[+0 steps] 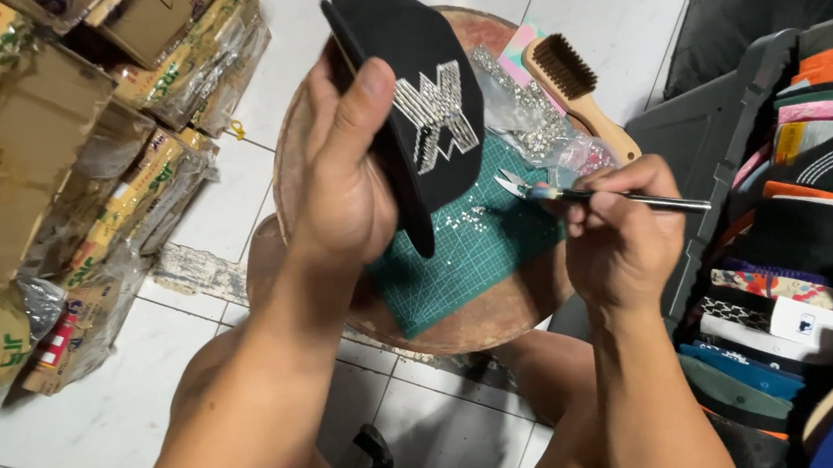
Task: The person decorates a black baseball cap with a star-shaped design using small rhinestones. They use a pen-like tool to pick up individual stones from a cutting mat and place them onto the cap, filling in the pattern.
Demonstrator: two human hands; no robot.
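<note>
Left hand point(337, 186) clamped on black cap point(419, 93); right hand point(617, 231) pinching tweezers point(594, 193) above green mat point(468, 250). Brush point(580, 94), bag of stones point(527, 119) behind; cap crate point(729, 136) alongside.

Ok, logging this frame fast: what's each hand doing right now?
Left hand: closed on the black cap, holding it up over the green cutting mat.
Right hand: closed on the tweezers, tips open near the cap.

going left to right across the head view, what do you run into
stacked cardboard boxes → left hand → black cap it holds → tweezers → right hand holding them → crate of folded caps
</note>
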